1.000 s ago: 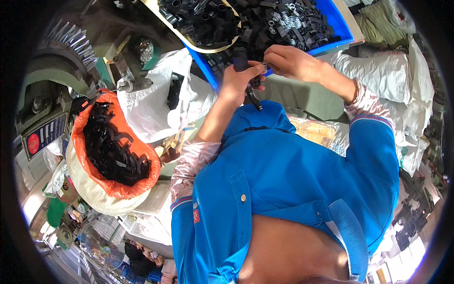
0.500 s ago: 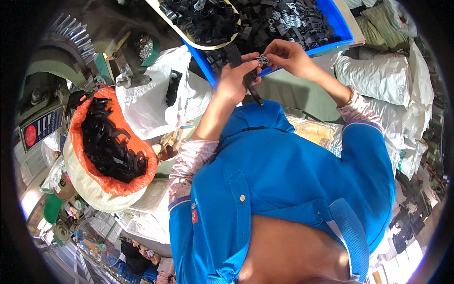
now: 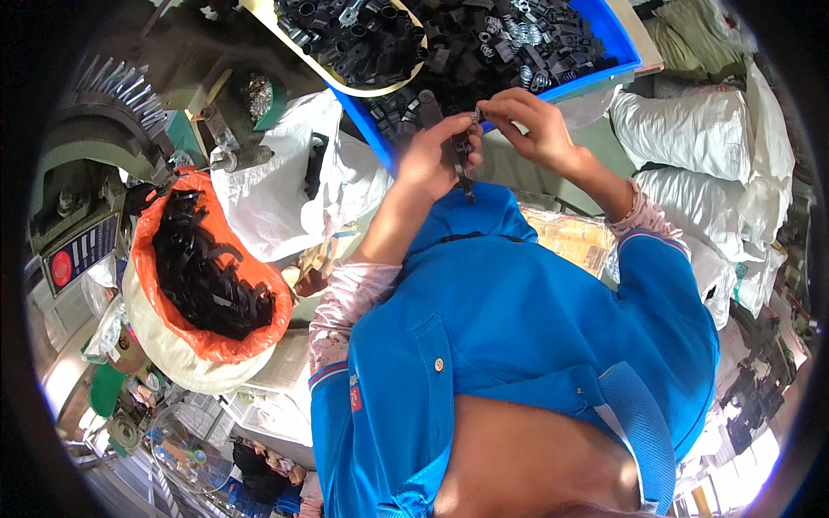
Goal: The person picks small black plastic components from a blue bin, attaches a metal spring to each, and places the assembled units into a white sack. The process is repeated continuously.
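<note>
Black lever part (image 3: 430, 110), one, at near edge of blue tray (image 3: 617, 26), gripped in left hand (image 3: 427, 160). Right hand (image 3: 535, 134) pinched narrow on one small coil spring (image 3: 477, 113), beside left thumb. Cream tray (image 3: 289, 41), one, overlapping blue tray's left part; filled with black parts (image 3: 363, 52). Blue tray: more, plus loose springs (image 3: 522, 33), uncountable. Leftward: one orange-lined sack (image 3: 255, 259), likewise heaped; white bag (image 3: 272, 190) between.
</note>
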`<state>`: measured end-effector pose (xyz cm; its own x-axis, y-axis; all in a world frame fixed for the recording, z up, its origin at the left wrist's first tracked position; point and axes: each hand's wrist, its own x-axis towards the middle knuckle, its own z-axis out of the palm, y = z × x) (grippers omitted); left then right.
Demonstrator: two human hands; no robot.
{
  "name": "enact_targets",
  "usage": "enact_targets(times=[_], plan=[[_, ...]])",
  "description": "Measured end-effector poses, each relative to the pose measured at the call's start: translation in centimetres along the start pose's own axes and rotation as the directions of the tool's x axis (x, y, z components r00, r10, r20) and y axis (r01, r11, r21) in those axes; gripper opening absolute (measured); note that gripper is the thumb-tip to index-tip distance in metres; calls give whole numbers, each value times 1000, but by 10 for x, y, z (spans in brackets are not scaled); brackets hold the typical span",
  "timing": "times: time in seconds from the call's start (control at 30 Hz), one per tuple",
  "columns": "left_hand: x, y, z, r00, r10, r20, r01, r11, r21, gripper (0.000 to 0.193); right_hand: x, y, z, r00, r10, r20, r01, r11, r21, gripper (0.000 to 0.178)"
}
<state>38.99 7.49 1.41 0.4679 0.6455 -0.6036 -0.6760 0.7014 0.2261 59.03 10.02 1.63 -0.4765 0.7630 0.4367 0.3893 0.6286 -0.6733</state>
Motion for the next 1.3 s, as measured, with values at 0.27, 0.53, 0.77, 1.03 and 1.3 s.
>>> enact_targets(times=[0.27, 0.53, 0.77, 1.03, 1.3], plan=[[-16, -18, 15, 951, 299, 79, -302, 848, 436, 19, -22, -18, -6, 805, 519, 288, -537, 431, 725, 19], [-15, -14, 5, 689, 441, 575, -671, 88, 736, 21, -20, -26, -25, 429, 524, 736, -780, -197, 595, 27], [-16, -11, 33, 904, 361, 231, -399, 511, 761, 20, -17, -27, -26, 678, 615, 402, -654, 255, 713, 20], [13, -6, 30, 617, 399, 678, -729, -34, 684, 20, -15, -23, -40, 527, 670, 523, -720, 25, 694, 21], [21, -7, 59, 931, 253, 265, -339, 324, 883, 13, -34, 3, -42, 761, 592, 264, -582, 444, 681, 18]])
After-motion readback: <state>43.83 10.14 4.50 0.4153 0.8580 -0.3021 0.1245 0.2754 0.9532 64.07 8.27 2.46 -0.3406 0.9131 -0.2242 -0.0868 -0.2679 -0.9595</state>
